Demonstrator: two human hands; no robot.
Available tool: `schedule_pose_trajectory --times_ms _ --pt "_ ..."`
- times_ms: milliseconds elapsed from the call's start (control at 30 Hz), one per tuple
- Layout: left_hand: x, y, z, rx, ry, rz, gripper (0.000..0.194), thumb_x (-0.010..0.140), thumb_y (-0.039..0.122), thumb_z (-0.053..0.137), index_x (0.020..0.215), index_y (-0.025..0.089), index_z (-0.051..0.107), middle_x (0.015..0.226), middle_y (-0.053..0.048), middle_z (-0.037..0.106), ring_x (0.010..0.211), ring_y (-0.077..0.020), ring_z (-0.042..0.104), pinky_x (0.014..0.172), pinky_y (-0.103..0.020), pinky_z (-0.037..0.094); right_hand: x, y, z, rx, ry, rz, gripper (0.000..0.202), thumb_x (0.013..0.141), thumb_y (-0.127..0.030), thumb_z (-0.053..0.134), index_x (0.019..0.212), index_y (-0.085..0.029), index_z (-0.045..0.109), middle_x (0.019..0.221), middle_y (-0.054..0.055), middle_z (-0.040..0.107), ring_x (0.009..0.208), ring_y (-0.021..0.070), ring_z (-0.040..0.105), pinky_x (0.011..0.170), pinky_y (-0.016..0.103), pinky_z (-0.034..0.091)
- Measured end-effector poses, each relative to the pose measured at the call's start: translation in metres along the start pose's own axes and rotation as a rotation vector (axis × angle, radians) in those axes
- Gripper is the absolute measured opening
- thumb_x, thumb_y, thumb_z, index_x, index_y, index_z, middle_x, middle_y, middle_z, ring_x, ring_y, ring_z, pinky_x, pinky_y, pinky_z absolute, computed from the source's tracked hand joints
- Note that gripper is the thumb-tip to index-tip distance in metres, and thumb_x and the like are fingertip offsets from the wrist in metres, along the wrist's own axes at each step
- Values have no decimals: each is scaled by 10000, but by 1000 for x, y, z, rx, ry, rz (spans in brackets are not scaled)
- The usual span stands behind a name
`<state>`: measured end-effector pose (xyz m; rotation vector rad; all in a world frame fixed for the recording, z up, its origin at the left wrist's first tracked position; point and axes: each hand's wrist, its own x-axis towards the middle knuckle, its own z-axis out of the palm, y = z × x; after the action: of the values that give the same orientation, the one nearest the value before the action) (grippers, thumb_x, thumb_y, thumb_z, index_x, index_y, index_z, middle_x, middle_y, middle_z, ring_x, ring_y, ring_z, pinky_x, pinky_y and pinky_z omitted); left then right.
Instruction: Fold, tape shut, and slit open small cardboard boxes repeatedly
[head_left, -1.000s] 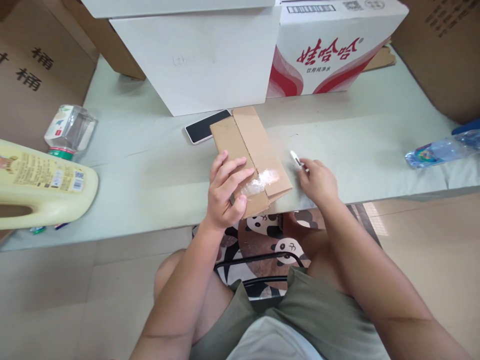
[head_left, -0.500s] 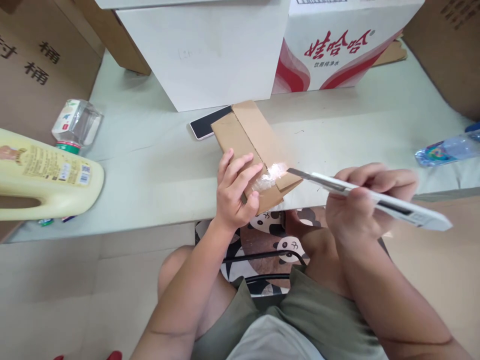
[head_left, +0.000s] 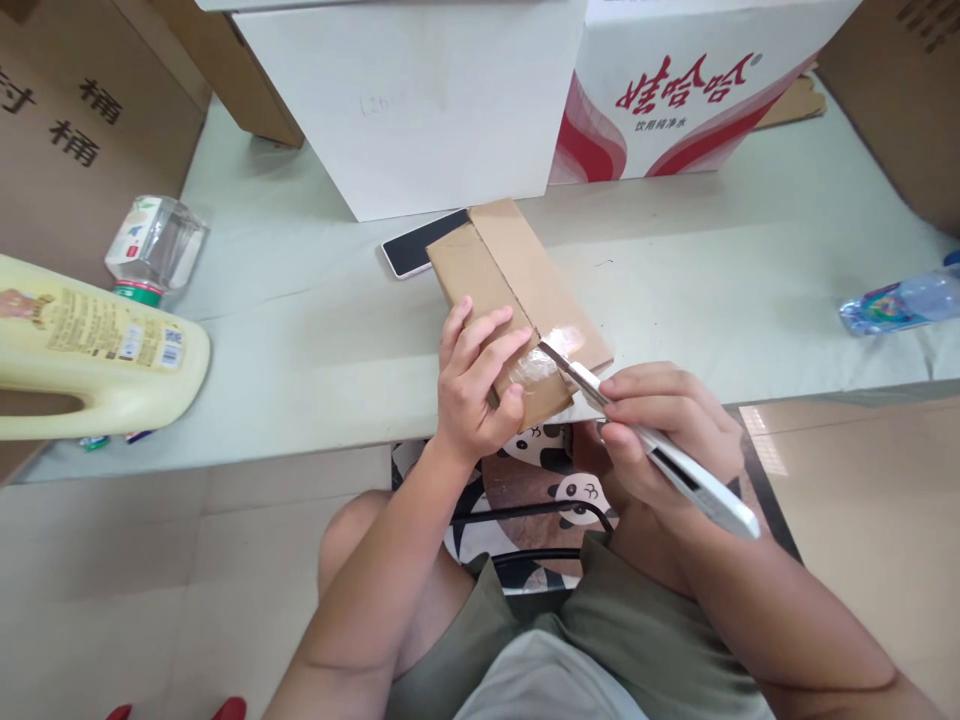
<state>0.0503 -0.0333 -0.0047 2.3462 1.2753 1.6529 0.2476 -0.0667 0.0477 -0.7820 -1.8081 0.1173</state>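
A small brown cardboard box (head_left: 536,270) lies at the table's front edge, with clear tape (head_left: 534,364) over the near end of its lid seam. My left hand (head_left: 478,385) holds it from the left, fingers across the top and thumb at the near end. In my right hand (head_left: 667,430) is a white utility knife (head_left: 701,485), closed in the fingers. Its blade is out, and the tip meets the box at the seam by the tape. A dark-faced phone (head_left: 421,245) lies partly hidden behind the box.
At the back stand a white box (head_left: 420,110) and a red-and-white carton (head_left: 675,110). On the left are a yellow jug (head_left: 105,350) and a clear bottle (head_left: 154,250) lying over. A water bottle (head_left: 896,303) lies at right. Large brown cartons (head_left: 67,60) flank the table.
My right hand has moved left and down with the utility knife, bringing the blade tip onto the box seam. The flap at the box's near right corner now lies flatter. My left hand stays put.
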Motion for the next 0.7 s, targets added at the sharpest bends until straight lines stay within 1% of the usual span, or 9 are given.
schedule_pose_trajectory --times_ms 133,267,433,567,700 --pt "-2 -1 1 24 -21 -18 429 972 448 380 1214 228 657 1297 -105 682 1303 -301 597 1222 -584 378 1 -6 1 -79 -37 -41 61 920 -203 646 873 -243 646 838 23 712 738 160 704 632 321 613" --pt "-1 0 1 -6 -27 -20 421 968 433 396 1217 222 663 1296 -110 672 1315 -299 580 1234 -568 361 2 -9 0 -101 -60 -29 74 922 -189 644 874 -241 622 853 20 692 739 143 689 647 300 608" --pt "0 1 2 -31 -4 -23 414 964 423 409 1190 203 677 1254 -119 675 1295 -305 591 1228 -568 366 2 -13 2 -149 -138 0 75 934 -179 628 896 -233 593 886 26 689 763 130 682 669 281 596" --pt "0 1 4 -36 12 -29 417 965 433 413 1180 201 685 1244 -119 680 1288 -308 594 1219 -573 378 2 -12 8 -147 -115 34 78 941 -188 621 888 -226 578 883 25 685 761 119 684 650 264 577" --pt "1 2 4 -20 22 -13 397 961 420 413 1181 223 679 1232 -101 688 1243 -287 621 1210 -563 393 2 -8 11 -125 -66 62 93 953 -213 607 870 -243 579 845 18 687 731 139 685 608 293 568"
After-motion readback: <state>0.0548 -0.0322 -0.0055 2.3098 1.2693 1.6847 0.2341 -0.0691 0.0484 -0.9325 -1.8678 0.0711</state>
